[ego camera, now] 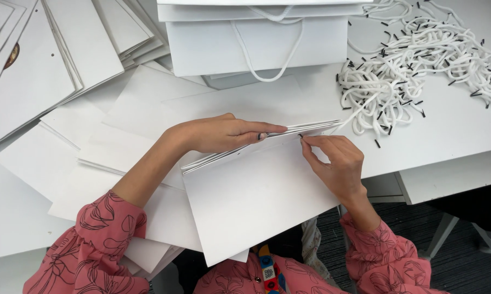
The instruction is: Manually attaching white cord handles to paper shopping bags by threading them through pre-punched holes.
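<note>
White paper makes up the flat folded bag, which lies on the table edge with its bottom over the person's lap, its long axis slanting up to the right, mouth facing away. The left hand lies flat, fingers inside the mouth, spreading it; the right hand pinches a black cord tip at the rim, beside the cord pile.
</note>
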